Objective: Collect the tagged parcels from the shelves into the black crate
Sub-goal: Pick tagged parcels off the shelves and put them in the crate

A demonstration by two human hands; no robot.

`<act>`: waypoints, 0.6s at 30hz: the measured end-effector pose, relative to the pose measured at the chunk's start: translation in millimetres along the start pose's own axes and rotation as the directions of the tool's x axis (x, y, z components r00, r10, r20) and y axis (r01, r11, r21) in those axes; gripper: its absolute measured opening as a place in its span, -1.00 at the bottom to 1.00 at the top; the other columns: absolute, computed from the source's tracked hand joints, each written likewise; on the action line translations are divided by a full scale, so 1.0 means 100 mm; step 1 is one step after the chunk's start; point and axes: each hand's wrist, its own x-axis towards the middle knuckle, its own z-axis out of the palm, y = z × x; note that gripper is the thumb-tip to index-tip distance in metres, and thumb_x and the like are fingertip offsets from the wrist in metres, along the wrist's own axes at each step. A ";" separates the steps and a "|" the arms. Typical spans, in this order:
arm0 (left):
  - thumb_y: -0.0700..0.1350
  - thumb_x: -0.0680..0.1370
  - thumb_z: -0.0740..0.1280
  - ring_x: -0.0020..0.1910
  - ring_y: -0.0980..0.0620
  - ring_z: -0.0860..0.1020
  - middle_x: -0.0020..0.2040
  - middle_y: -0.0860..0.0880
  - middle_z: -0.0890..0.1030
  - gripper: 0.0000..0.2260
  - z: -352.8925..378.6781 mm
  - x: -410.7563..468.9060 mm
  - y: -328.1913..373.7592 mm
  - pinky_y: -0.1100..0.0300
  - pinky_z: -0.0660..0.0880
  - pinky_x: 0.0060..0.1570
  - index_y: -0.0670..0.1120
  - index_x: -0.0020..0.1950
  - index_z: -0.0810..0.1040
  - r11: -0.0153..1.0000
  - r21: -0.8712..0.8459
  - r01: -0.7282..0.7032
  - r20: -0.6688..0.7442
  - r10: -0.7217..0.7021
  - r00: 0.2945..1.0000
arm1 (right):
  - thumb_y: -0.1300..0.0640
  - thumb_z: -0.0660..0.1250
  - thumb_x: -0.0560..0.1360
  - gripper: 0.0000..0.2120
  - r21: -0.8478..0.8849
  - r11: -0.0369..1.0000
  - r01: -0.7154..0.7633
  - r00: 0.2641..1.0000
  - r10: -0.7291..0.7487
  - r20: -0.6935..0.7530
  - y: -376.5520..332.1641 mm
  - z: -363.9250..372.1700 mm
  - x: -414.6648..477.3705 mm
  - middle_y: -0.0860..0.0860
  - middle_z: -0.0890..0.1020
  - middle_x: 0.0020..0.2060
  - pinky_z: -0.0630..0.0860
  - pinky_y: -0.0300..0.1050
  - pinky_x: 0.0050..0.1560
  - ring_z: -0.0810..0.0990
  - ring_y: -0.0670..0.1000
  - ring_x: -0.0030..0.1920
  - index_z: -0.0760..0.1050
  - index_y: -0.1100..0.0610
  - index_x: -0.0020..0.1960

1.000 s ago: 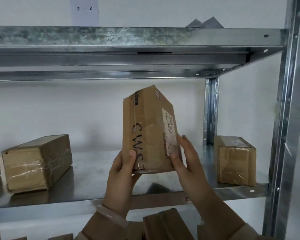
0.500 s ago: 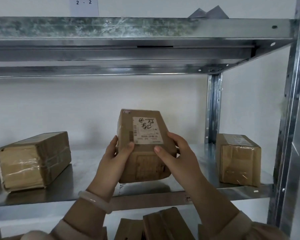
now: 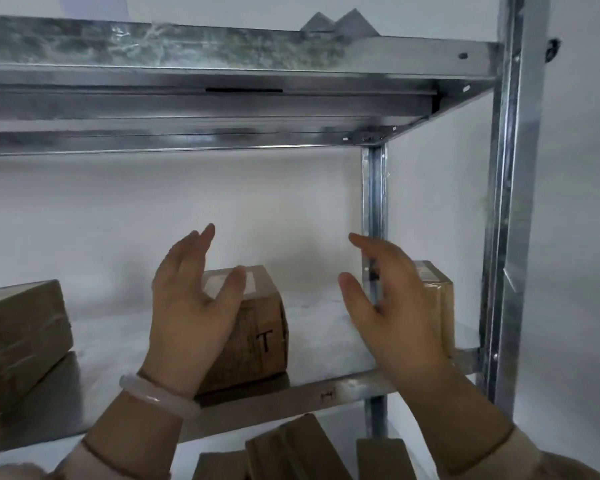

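A brown cardboard parcel [image 3: 257,327] stands on the metal shelf [image 3: 326,327], with a white label on top and a black "T" on its front face. My left hand [image 3: 191,306] hovers in front of its left side, fingers spread, holding nothing. My right hand [image 3: 388,299] is raised to the right of the parcel, apart from it, fingers open. The black crate is not in view.
A taped parcel [image 3: 18,334] lies at the shelf's left end. Another parcel [image 3: 437,296] sits at the right end, partly hidden by my right hand, beside the rear upright [image 3: 374,209]. Several boxes [image 3: 291,448] lie on the shelf below. An upper shelf [image 3: 222,81] runs overhead.
The parcel that both hands held up and turned now rests on the shelf. Both hands have let go and drawn apart.
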 end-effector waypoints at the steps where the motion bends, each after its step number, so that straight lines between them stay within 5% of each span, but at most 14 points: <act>1: 0.23 0.48 0.23 0.46 0.12 0.24 0.47 0.10 0.32 -0.46 0.09 -0.03 0.13 0.18 0.22 0.34 0.22 0.46 0.28 0.998 -0.026 -0.048 0.025 0.049 0.998 | -0.09 0.24 0.52 -0.64 -0.063 0.996 0.060 0.994 -0.066 -0.089 0.06 -0.13 0.00 -0.40 0.41 0.17 0.33 -0.38 0.25 0.41 -0.28 0.24 0.40 -0.14 0.31; 4: 0.25 0.50 0.21 0.42 0.26 0.21 0.46 0.24 0.26 -0.49 0.47 -0.16 0.44 0.29 0.18 0.32 0.31 0.45 0.22 0.984 -0.166 -0.057 0.223 0.094 0.970 | 0.03 0.27 0.51 -0.63 -0.110 0.994 0.001 0.972 -0.027 -0.235 0.34 -0.40 -0.08 -0.18 0.44 0.21 0.32 -0.20 0.32 0.34 -0.28 0.26 0.44 0.03 0.31; 9: 0.12 0.57 0.24 0.43 0.19 0.24 0.46 0.20 0.25 -0.52 1.19 -0.32 0.73 0.26 0.18 0.33 0.26 0.47 0.21 0.922 -0.285 0.263 0.565 -0.060 0.823 | -0.13 0.31 0.51 -0.39 -0.059 0.861 -0.505 0.861 0.498 -0.104 0.66 -0.57 -0.31 -0.17 0.28 0.43 0.36 0.17 0.37 0.31 0.00 0.42 0.14 -0.20 0.48; 11: 0.14 0.58 0.22 0.44 0.10 0.28 0.49 0.12 0.26 -0.52 1.37 -0.33 0.82 0.21 0.21 0.31 0.23 0.49 0.19 0.882 -0.276 0.382 0.643 -0.125 0.755 | -0.17 0.27 0.51 -0.34 -0.064 0.817 -0.573 0.817 0.576 0.029 0.71 -0.59 -0.36 -0.14 0.30 0.46 0.36 0.08 0.37 0.33 0.04 0.43 0.06 -0.17 0.52; 13: 0.11 0.59 0.22 0.31 0.08 0.40 0.43 0.10 0.36 -0.54 1.49 -0.36 0.91 0.20 0.30 0.26 0.24 0.47 0.19 0.806 -0.330 0.491 0.694 -0.145 0.705 | -0.08 0.27 0.55 -0.48 0.024 0.812 -0.583 0.804 0.573 0.156 0.73 -0.59 -0.37 -0.19 0.47 0.31 0.48 -0.25 0.19 0.45 -0.05 0.33 0.21 -0.15 0.47; 15: 0.09 0.58 0.26 0.06 0.23 0.44 0.19 0.23 0.45 -0.53 1.51 -0.40 0.98 0.29 0.37 0.06 0.24 0.46 0.20 0.763 -0.385 0.519 0.688 -0.138 0.713 | 0.03 0.27 0.56 -0.62 0.132 0.805 -0.578 0.812 0.551 0.192 0.72 -0.59 -0.39 -0.26 0.55 0.14 0.45 -0.54 -0.13 0.52 -0.18 0.17 0.36 -0.15 0.36; 18: 0.21 0.47 0.36 0.02 0.26 0.46 0.15 0.19 0.44 -0.37 1.45 -0.42 0.98 0.30 0.46 0.02 0.21 0.48 0.21 0.735 -0.435 0.521 0.601 -0.195 0.776 | 0.02 0.29 0.56 -0.61 0.218 0.803 -0.554 0.832 0.532 0.155 0.65 -0.62 -0.46 -0.27 0.48 0.19 0.38 -0.62 -0.21 0.47 -0.31 0.14 0.36 -0.16 0.37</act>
